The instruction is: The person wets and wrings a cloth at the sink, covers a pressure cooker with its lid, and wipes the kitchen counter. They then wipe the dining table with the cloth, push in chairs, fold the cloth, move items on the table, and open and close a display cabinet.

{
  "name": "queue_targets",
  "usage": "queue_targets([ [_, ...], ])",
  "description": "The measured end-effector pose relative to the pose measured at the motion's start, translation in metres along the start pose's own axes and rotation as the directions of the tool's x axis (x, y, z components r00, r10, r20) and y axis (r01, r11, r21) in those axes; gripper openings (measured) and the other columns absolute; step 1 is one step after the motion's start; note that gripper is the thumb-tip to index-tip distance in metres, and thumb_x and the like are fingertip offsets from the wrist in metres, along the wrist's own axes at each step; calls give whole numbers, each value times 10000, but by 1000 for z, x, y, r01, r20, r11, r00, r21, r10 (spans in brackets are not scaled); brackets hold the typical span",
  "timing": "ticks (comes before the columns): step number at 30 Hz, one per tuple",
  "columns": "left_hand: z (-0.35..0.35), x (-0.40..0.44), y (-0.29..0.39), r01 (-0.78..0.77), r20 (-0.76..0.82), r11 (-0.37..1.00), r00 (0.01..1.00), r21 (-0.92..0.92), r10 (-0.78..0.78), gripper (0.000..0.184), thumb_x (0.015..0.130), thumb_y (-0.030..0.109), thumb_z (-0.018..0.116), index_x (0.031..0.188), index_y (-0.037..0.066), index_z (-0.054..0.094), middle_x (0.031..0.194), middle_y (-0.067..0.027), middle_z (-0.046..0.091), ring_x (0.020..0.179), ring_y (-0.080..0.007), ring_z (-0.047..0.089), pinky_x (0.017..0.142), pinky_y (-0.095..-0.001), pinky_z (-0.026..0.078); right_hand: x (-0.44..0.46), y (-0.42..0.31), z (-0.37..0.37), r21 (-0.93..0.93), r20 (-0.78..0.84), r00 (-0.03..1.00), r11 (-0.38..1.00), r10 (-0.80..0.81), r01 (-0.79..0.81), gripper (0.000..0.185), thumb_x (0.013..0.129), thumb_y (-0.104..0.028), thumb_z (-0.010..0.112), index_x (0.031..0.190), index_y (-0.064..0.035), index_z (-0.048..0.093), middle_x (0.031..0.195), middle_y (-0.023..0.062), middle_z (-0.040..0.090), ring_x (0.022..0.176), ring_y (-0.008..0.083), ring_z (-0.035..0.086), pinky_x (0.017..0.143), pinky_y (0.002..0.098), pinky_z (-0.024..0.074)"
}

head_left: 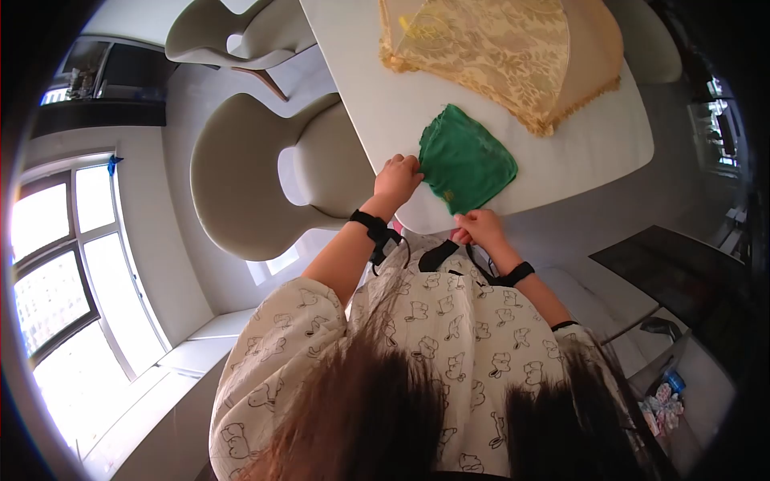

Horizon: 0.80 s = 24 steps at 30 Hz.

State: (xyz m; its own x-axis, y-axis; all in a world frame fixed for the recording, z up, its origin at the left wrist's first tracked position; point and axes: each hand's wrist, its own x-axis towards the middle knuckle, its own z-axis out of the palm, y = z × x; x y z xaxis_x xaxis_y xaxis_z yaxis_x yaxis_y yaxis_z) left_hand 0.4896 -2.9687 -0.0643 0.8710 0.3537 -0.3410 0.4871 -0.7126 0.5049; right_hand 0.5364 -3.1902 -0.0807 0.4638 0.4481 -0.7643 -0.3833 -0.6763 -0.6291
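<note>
A folded green cloth (468,160) lies flat near the corner of the white table, with a small yellowish mark toward its lower edge. My left hand (399,178) is closed at the cloth's left edge, fingertips gripping the fabric. At the near corner of the cloth, my right hand (481,228) is closed too, with thumb and finger pinching the tip beside the table edge. Part of the right fingers is hidden beneath that hand. Black bands circle both wrists.
The white table (593,172) also carries a gold patterned fringed tablecloth (497,52) farther back. Beige chairs (233,176) stand along the left side. A window (72,272) is at far left. At lower right, a dark-topped low unit (682,297) stands beside my right arm.
</note>
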Motion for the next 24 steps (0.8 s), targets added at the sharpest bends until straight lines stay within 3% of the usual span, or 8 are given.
queue_targets([
  [5, 1, 2, -11, -149, -135, 943, 984, -297, 113, 173, 828, 208, 567, 920, 63, 547, 906, -92, 582, 840, -241, 590, 734, -323, 461, -14, -4, -17, 303, -48, 999, 953, 21, -5, 179, 818, -199, 555, 800, -21, 567, 641, 54, 594, 471, 114, 567, 417, 232, 447],
  [7, -3, 4, -10, 59, 7, 697, 997, -715, -77, 178, 828, 193, 571, 915, 40, 544, 869, -101, 612, 743, -248, 596, 700, -321, 470, -25, -1, -31, 334, -78, 997, 942, -5, 31, 158, 822, -184, 546, 794, -29, 560, 648, 43, 577, 491, 99, 551, 448, 217, 443],
  [11, -18, 2, 4, -15, -21, 673, 1000, -740, 0, 181, 838, 195, 560, 898, 26, 538, 794, -108, 619, 677, -258, 591, 655, -314, 468, -35, 0, -37, 269, -135, 980, 947, -144, 176, 123, 832, -140, 525, 779, -32, 549, 642, 29, 562, 535, 79, 528, 503, 195, 428],
  [13, -31, 0, 14, -59, -88, 882, 996, -467, 20, 199, 835, 201, 567, 903, 17, 533, 767, -125, 616, 694, -263, 595, 642, -336, 463, -37, -5, -38, 301, -147, 969, 924, -200, 236, 116, 836, -126, 518, 770, -34, 543, 631, 18, 548, 551, 70, 514, 521, 188, 414],
  [17, -59, 13, 31, -166, -168, 909, 980, -381, 108, 226, 833, 235, 571, 872, 14, 548, 717, -132, 610, 678, -266, 599, 618, -350, 461, -37, -24, -64, 325, -380, 873, 839, -306, 436, 122, 840, -127, 505, 758, -41, 532, 619, -15, 491, 573, 68, 436, 562, 203, 362],
  [19, -90, 35, 52, -232, -206, 949, 960, -213, 189, 271, 823, 293, 579, 824, 22, 580, 690, -116, 617, 660, -266, 602, 601, -348, 462, -41, -54, -102, 251, -528, 751, 771, -398, 585, 122, 834, -133, 506, 755, -45, 536, 683, -10, 518, 625, 66, 448, 582, 209, 369],
  [22, -132, 59, 83, -221, -190, 930, 967, -293, 170, 322, 820, 344, 580, 841, 25, 620, 649, -57, 604, 575, -136, 564, 521, -277, 451, -46, -100, -136, 152, -636, 655, 766, -408, 625, 121, 829, -140, 511, 757, -47, 541, 785, -2, 544, 667, 60, 448, 594, 210, 369],
  [24, -156, 65, 102, -254, -245, 922, 952, -292, 185, 314, 819, 335, 576, 835, 25, 622, 635, -50, 600, 565, -126, 559, 513, -270, 447, -59, -132, -148, 42, -643, 560, 706, -522, 707, 117, 827, -144, 509, 782, -47, 556, 914, 18, 571, 673, 60, 446, 598, 206, 373],
])
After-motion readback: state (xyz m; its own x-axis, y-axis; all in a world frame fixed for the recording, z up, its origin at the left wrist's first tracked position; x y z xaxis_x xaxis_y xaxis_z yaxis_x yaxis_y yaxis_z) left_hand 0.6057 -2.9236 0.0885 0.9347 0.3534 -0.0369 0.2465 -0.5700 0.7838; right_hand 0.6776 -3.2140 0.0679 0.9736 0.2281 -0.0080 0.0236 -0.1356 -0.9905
